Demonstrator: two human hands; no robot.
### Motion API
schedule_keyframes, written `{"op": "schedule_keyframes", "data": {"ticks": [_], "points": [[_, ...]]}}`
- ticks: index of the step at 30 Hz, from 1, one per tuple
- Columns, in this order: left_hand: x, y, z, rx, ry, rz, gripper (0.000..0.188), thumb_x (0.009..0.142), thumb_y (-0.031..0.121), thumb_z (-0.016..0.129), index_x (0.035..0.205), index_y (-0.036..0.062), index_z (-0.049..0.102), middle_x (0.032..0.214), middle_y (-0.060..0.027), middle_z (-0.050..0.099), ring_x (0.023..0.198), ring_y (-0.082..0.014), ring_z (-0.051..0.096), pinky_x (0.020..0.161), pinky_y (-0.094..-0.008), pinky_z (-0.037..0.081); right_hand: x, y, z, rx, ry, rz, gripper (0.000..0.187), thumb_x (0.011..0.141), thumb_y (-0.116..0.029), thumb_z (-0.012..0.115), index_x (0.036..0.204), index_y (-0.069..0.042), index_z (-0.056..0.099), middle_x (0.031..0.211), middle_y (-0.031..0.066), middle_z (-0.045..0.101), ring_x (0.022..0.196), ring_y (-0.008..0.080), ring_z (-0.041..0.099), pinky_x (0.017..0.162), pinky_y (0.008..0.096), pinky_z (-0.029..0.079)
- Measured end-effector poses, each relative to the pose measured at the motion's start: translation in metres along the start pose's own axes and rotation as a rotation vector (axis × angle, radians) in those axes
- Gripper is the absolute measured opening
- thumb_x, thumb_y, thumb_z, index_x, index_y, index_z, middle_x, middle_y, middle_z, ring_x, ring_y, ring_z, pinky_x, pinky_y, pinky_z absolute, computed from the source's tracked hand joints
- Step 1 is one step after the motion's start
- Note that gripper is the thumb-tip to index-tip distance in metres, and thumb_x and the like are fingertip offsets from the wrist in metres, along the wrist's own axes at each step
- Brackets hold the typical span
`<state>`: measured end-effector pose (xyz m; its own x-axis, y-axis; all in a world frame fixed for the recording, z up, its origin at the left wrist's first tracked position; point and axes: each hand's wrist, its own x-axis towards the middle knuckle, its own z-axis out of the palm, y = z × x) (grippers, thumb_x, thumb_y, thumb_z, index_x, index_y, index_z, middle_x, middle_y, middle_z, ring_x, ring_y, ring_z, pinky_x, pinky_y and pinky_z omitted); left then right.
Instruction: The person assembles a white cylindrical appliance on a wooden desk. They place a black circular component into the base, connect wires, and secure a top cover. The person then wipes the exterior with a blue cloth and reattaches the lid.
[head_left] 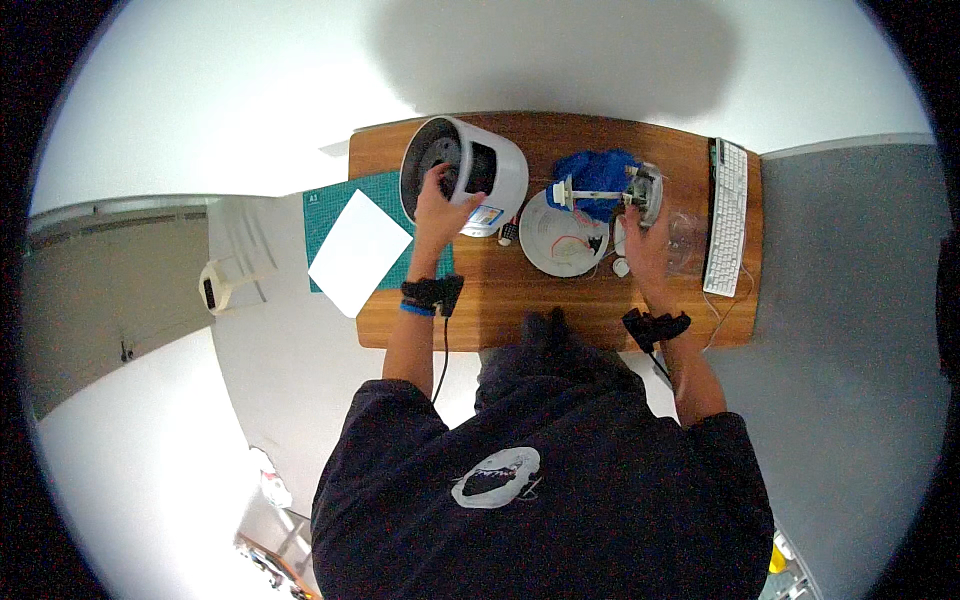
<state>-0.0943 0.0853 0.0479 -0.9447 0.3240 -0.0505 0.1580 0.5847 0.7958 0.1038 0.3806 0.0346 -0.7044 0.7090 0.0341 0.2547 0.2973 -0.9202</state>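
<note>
Hands (441,214) apart, left on white housing (511,178)

The white, rounded hollow housing (512,165) looks like smooth plastic, as does the white round disc (545,248); the brown tabletop (480,312) shows streaked wood grain; the white rectangular sheet (358,255) resembles flat, matt paper.

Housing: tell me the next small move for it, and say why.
I'd likely stand the housing upright on the table: it is tipped with its open end to the left, the left hand grips it at that end, and the right hand is busy with the shafted part, so neither hand looks free.
</note>
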Motion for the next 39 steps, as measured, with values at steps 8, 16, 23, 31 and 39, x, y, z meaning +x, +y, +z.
{"op": "schedule_keyframes", "data": {"ticks": [8, 16, 23, 31, 39], "points": [[-0.033, -0.022, -0.043, -1.1, -0.171, -0.24, 0.054, 0.101, 0.029, 0.064, 0.145, 0.0016, 0.046, 0.135, -0.0172, 0.06, 0.12, -0.0274, 0.062, 0.102, -0.0415, 0.053, -0.003, -0.062, -0.012, -0.082, -0.039, 0.103, 0.052, 0.102, -0.018, 0.061, 0.147, -0.005, 0.038, 0.131, 0.0247, 0.061, 0.123, 0.0401, 0.061, 0.102, 0.0476, 0.048], [-0.039, -0.043, -0.031, -1.443, -0.265, -0.383, 0.059, 0.105, 0.046, 0.052, 0.146, 0.0041, 0.045, 0.144, -0.0161, 0.055, 0.134, -0.0337, 0.053, 0.112, -0.0517, 0.045, -0.005, -0.071, 0.003, 0.084, -0.045, 0.041, 0.057, 0.099, -0.014, 0.064, 0.148, -0.005, 0.036, 0.121, 0.0201, 0.066, 0.115, 0.0324, 0.065, 0.096, 0.0432, 0.051], [-0.034, -0.074, -0.001, -1.647, -0.271, -0.694, 0.062, 0.108, 0.051, 0.04, 0.15, 0.0064, 0.044, 0.153, -0.0134, 0.049, 0.141, -0.0353, 0.046, 0.118, -0.0594, 0.034, -0.01, -0.013, 0.011, 0.145, -0.101, 0.097, 0.056, 0.098, -0.017, 0.067, 0.145, -0.002, 0.04, 0.118, 0.0179, 0.068, 0.106, 0.0306, 0.067, 0.091, 0.044, 0.053], [-0.029, -0.134, 0.007, -1.737, -0.244, -0.607, 0.061, 0.107, 0.051, 0.043, 0.151, 0.0093, 0.044, 0.156, -0.0115, 0.047, 0.143, -0.0356, 0.044, 0.119, -0.0591, 0.032, -0.023, -0.013, 0.006, 0.279, -0.222, 0.165, 0.051, 0.101, -0.021, 0.065, 0.142, -0.003, 0.041, 0.11, 0.0145, 0.068, 0.09, 0.0213, 0.072, 0.076, 0.035, 0.059], [-0.02, -0.145, 0.002, -1.687, -0.254, -0.542, 0.062, 0.106, 0.05, 0.047, 0.151, 0.007, 0.044, 0.155, -0.0128, 0.048, 0.142, -0.0338, 0.046, 0.119, -0.0574, 0.036, -0.023, 0.003, 0.022, 0.13, -0.194, 0.126, 0.053, 0.102, -0.02, 0.065, 0.143, -0.001, 0.039, 0.116, 0.0156, 0.067, 0.09, 0.0236, 0.073, 0.078, 0.0362, 0.06]]}}
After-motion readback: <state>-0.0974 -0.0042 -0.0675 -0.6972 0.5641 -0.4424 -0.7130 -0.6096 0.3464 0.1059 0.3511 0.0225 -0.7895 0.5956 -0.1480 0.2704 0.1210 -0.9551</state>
